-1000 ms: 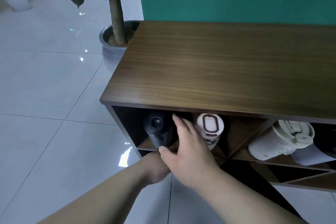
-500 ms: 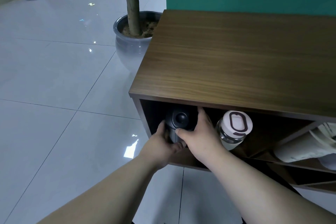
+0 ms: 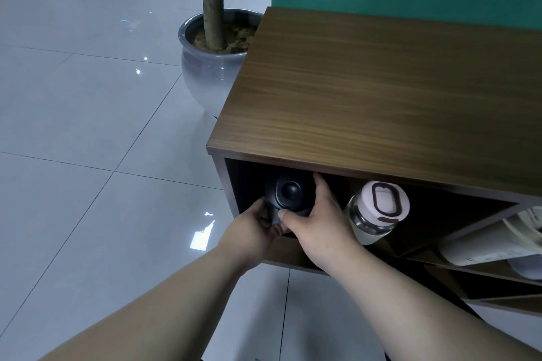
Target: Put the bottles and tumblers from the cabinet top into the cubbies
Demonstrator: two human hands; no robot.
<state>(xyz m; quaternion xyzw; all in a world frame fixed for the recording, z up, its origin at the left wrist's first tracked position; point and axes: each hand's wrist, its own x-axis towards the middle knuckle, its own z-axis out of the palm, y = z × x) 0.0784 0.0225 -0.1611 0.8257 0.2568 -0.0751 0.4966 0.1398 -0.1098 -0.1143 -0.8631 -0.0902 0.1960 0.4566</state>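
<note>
A dark bottle (image 3: 289,195) lies on its side in the cabinet's (image 3: 381,91) leftmost cubby, lid facing out, long axis running front to back. The left hand (image 3: 258,226) and right hand (image 3: 318,218) curl around its lid end, probably seating it. A white-lidded bottle (image 3: 377,211) leans alongside.

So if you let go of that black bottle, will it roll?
Probably not far. The black bottle is round and lies on its side, so it could roll, but the cubby wall should stop it. It looks hard and smooth, maybe slippery; both hands hold it.
</note>
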